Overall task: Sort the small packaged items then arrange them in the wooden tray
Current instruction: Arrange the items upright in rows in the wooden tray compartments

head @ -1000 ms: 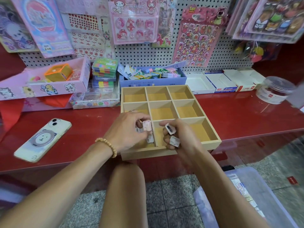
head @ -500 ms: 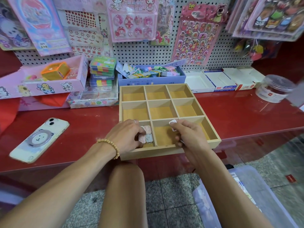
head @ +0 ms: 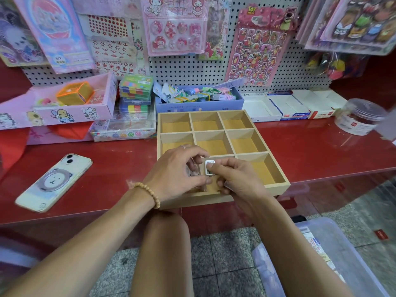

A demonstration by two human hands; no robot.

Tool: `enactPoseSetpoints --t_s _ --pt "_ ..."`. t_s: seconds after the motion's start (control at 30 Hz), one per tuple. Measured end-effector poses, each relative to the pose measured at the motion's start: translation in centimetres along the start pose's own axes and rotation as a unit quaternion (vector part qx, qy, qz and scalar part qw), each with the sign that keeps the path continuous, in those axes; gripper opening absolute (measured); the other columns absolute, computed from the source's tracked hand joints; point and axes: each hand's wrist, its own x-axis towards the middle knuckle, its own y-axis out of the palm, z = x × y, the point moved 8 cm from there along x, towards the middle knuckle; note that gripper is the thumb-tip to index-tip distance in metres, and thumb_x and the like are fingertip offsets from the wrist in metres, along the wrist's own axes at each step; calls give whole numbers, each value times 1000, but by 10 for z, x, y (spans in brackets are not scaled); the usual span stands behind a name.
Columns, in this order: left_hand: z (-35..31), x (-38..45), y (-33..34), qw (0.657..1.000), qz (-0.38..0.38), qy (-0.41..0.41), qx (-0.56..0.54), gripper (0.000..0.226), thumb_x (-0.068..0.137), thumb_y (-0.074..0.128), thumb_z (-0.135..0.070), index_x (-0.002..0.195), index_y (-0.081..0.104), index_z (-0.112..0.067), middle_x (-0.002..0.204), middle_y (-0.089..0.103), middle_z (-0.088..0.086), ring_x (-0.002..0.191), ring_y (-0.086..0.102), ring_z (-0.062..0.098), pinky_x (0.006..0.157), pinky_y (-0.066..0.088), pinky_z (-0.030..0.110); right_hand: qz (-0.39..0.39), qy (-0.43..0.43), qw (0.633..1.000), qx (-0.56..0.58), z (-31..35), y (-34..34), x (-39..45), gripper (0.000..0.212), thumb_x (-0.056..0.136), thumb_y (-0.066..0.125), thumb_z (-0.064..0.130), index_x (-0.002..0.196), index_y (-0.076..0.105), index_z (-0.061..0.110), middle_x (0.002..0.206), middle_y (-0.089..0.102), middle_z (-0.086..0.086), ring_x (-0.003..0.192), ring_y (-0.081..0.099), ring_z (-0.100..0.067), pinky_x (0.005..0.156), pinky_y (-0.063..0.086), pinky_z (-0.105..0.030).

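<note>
A red desk (head: 310,151) runs across the view, carrying the wooden tray (head: 276,186) at its near edge; the tray's nine compartments look mostly bare, six of them plainly so. Over the front row, toward 6 o'clock of the tray, the two hands meet. The left hand (head: 173,174), with a bead bracelet at its wrist, curls its fingers around what seem to be a few small packets in the front-left compartment, though they are largely hidden. The right hand (head: 237,179) pinches a small white packaged item (head: 209,167) between thumb and forefinger, right above the divider at the tray's 7 o'clock. To do this step well, the person would likely keep like packets together, lower the item flat into its compartment and square it against its neighbours before letting go. At 12 o'clock on the pegboard, a pink sticker sheet (head: 257,46) reads "TOY"; the item's own print is too small to read.
</note>
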Motion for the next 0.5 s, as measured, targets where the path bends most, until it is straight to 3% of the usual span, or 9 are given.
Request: enactPoseSetpoints --t_s 0.13,0.33,0.43,0.5 --pt "-1 0 -4 1000 -18 11 -10 32 69 85 -24 98 72 -21 88 62 -10 78 60 5 64 43 21 16 -5 1000 11 2 5 -1 15 89 73 18 79 65 11 66 57 -7 47 46 -10 41 31 -21" --pt "-4 -2 -9 998 -38 21 -37 30 70 83 -23 98 74 -23 88 67 -8 80 62 6 68 52 29 76 13 995 68 3 22 -7 26 102 53 16 81 64 5 61 62 -3 46 46 -7 39 29 -17" --pt "-5 -2 -12 999 -43 17 -25 30 70 81 -22 100 75 -23 87 65 -9 75 59 3 68 49 25 61 15 997 54 2 20 -7 26 97 62 26 78 64 9 66 60 -3 49 47 -9 40 30 -19" --pt "-4 -3 -12 999 -29 22 -14 32 69 79 -21 100 75 -24 89 63 -11 80 61 5 69 50 25 65 2 998 19 3 21 -7 18 93 69 22 81 65 9 68 58 -4 51 45 -10 42 31 -20"
